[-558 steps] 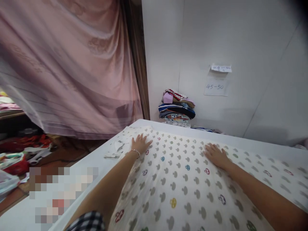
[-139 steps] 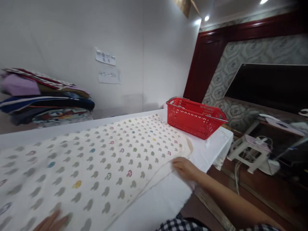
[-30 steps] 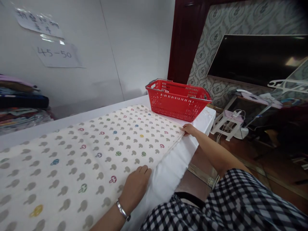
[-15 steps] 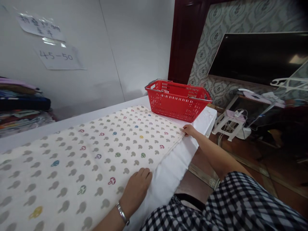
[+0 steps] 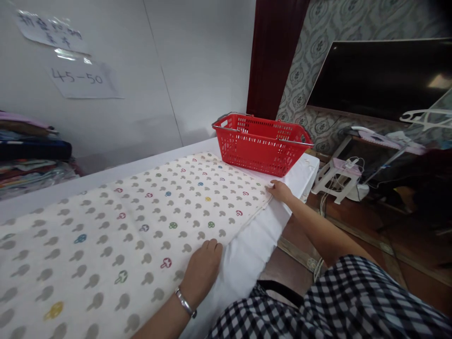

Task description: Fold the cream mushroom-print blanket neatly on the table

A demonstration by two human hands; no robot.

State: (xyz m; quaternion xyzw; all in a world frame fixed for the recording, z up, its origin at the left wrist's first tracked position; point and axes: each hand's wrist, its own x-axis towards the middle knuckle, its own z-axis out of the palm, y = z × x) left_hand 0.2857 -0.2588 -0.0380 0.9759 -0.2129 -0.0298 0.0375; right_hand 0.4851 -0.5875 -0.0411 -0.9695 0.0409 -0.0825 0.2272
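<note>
Since the right hand (image 5: 281, 190) pinches its corner, the printed cloth (image 5: 189, 205) seems steadied there, spreading leftward beneath the left hand (image 5: 204, 264), whose closure I cannot tell; the red basket (image 5: 252, 150) stands just beyond the pinch.

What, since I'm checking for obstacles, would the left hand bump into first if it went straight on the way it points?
Beyond the printed cloth it touches, the left hand would probably meet the red basket first, though its exact heading and height are hard to judge.
</note>
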